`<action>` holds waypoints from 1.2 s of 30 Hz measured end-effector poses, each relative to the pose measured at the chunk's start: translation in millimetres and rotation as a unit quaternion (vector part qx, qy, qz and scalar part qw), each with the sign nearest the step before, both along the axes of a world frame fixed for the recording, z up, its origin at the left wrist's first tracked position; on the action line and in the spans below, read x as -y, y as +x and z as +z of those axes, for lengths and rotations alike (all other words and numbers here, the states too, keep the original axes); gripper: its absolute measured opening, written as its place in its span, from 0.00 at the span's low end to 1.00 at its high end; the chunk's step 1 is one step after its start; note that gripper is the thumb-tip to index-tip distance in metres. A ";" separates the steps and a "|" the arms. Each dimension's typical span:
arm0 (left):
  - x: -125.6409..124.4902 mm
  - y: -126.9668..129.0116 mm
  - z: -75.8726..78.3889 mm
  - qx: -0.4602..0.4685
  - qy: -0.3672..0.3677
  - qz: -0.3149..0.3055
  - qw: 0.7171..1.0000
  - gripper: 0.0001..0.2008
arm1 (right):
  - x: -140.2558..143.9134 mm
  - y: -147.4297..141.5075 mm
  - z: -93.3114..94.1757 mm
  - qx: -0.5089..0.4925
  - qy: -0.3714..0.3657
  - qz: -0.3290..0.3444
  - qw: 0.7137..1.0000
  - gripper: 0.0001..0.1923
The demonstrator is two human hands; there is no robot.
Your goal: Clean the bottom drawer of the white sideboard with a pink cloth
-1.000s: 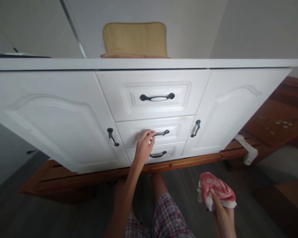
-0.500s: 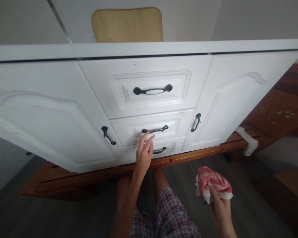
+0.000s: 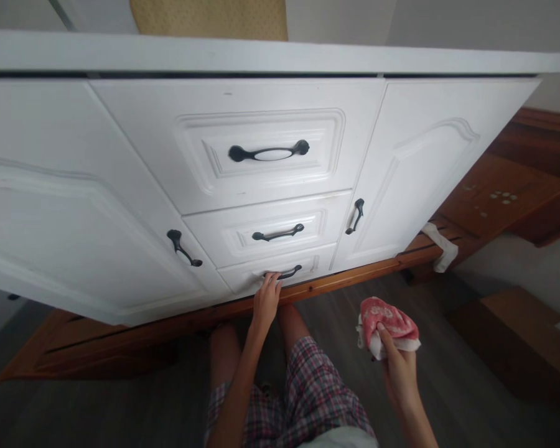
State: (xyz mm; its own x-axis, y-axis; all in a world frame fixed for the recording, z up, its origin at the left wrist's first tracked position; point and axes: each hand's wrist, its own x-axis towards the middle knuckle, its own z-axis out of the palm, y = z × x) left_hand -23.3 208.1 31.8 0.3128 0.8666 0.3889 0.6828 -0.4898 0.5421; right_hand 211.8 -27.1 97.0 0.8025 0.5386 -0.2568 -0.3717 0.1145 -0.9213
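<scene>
A white cabinet [image 3: 121,186] with two doors and three stacked drawers fills the view. My left hand [image 3: 267,300] reaches down to the bottom drawer [image 3: 242,278], its fingers curled over the left end of that drawer's black handle [image 3: 290,272]. Down at the lower right, away from the cabinet, my right hand [image 3: 398,364] grips a bunched red and white cloth [image 3: 386,319]. All three drawers look closed. The middle drawer's handle [image 3: 278,234] and the top drawer's handle [image 3: 268,152] are free.
The cabinet stands on a brown wooden base [image 3: 121,339] over a dark grey floor [image 3: 448,398]. A yellow cushion [image 3: 210,18] lies on top of the cabinet. Wooden furniture [image 3: 508,193] sits at the right, with a white strip [image 3: 441,246] hanging from it. My knees in plaid shorts [image 3: 308,392] are below.
My left hand let go of the middle drawer's handle and dropped to the bottom drawer's handle. The view came closer to the cabinet. My right hand still holds the cloth.
</scene>
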 end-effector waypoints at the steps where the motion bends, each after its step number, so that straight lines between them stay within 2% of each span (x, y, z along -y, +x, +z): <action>1: -0.7 0.8 -0.1 0.000 -0.006 0.004 1.000 0.14 | -0.2 -0.5 1.2 0.002 0.001 -0.002 1.000 0.39; 5: 0.9 1.6 -0.3 0.004 -0.022 0.010 1.000 0.12 | -1.9 -5.0 3.4 0.014 0.002 -0.003 1.000 0.40; 9: 15.7 -1.0 -1.3 0.019 -0.024 -0.001 1.000 0.13 | -2.2 -8.7 6.5 0.018 0.010 0.000 1.000 0.40; 17: 83.6 -11.1 -9.5 0.043 -0.025 -0.011 0.999 0.17 | 0.9 7.6 39.7 0.036 0.011 -0.026 0.999 0.36; 21: 112.7 -15.5 -13.2 0.055 -0.031 -0.017 0.998 0.18 | -1.2 20.3 56.5 0.044 0.028 -0.054 0.997 0.29; 24: 126.6 -17.2 -15.8 0.064 -0.021 -0.021 0.997 0.19 | -3.7 26.6 67.1 0.077 0.032 -0.045 0.995 0.24; 27: 139.3 -18.3 -18.3 0.064 -0.015 -0.016 0.998 0.20 | -9.6 28.7 81.2 0.143 0.008 0.022 0.989 0.26; 30: 154.8 -20.8 -19.9 0.066 -0.004 -0.018 0.998 0.18 | -22.4 25.7 99.1 0.231 -0.019 0.141 0.963 0.30; 33: 170.8 -25.4 -20.3 0.064 -0.007 -0.032 0.997 0.17 | -43.1 16.0 115.7 0.313 -0.029 0.291 0.904 0.30; 36: 182.6 -30.2 -19.4 0.053 -0.027 -0.044 0.997 0.19 | -68.8 -1.6 123.8 0.404 -0.025 0.419 0.813 0.24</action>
